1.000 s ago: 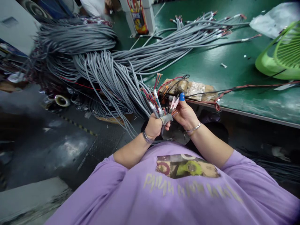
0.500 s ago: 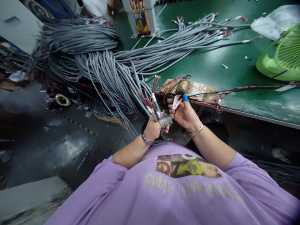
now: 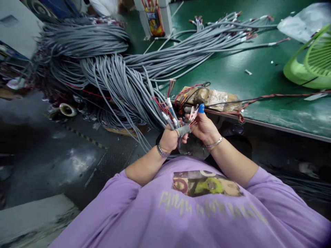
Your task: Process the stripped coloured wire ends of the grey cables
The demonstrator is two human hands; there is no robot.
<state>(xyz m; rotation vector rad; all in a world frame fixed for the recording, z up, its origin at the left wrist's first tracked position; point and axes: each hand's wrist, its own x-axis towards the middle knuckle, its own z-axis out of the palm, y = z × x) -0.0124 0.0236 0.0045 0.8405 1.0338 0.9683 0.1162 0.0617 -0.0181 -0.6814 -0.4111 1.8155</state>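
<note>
My left hand (image 3: 169,139) is closed around the ends of several grey cables (image 3: 168,121), whose thin coloured wires fan out past white-wrapped ends. A worn grey wrapping (image 3: 184,130) covers what looks like its thumb. Close on the right, my right hand (image 3: 205,129) pinches a small pink clip (image 3: 193,114), shaped like a clothespin, beside the loose wire tips. Its thumb wears a blue finger cot (image 3: 201,108). The fingers partly hide the clip's lower end and the wires there.
A large heap of grey cables (image 3: 111,72) hangs over the bench edge on the left. On the green bench (image 3: 263,72) lie more cable ends, a taped cardboard block (image 3: 219,100) with a soldering-like fixture, a green fan (image 3: 310,58) and a plastic bag (image 3: 302,20). Someone in white stands behind.
My right hand and the pink clip have shifted slightly left, closer to the wire ends. My left hand keeps its hold on the cables, almost in the same place.
</note>
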